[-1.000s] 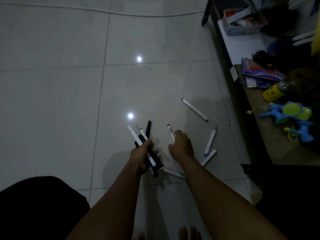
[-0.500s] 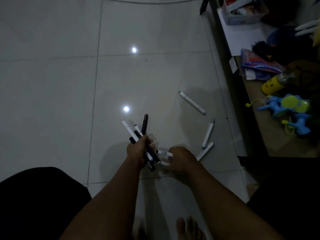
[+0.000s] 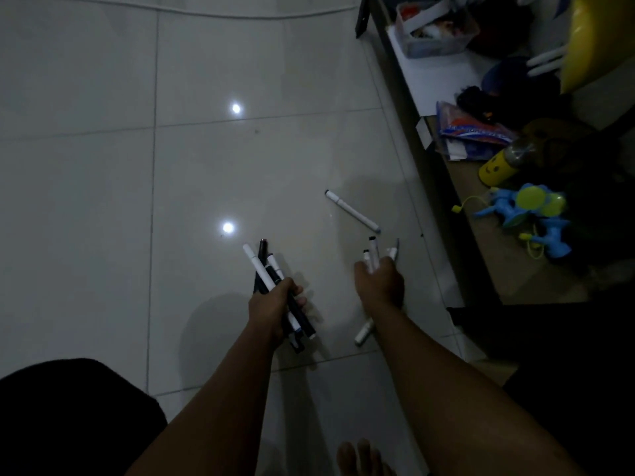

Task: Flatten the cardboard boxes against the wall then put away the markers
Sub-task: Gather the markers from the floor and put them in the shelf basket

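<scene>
While your left hand (image 3: 275, 304) is closed in a fist around a bundle of markers (image 3: 275, 286), black and white ones crossing each other and sticking out above and below your grip, your right hand (image 3: 379, 283) is curled around a few white markers (image 3: 372, 252) whose tips poke up past your fingers (image 3: 367, 269). How tightly that hand is closed you cannot tell from this angle, since only its back shows. One long white marker (image 3: 352, 211) lies alone on the tiled floor (image 3: 103, 201) just beyond your right hand, slanting toward the low shelf (image 3: 488, 262). Another white marker (image 3: 363, 333) lies on the floor beside your right wrist, partly hidden by it. On the shelf to your right sit a blue and green toy (image 3: 529, 218), a yellow bottle (image 3: 498, 168) and a clear plastic box (image 3: 436, 27). Your bare toes (image 3: 360, 458) show at the bottom edge.
</scene>
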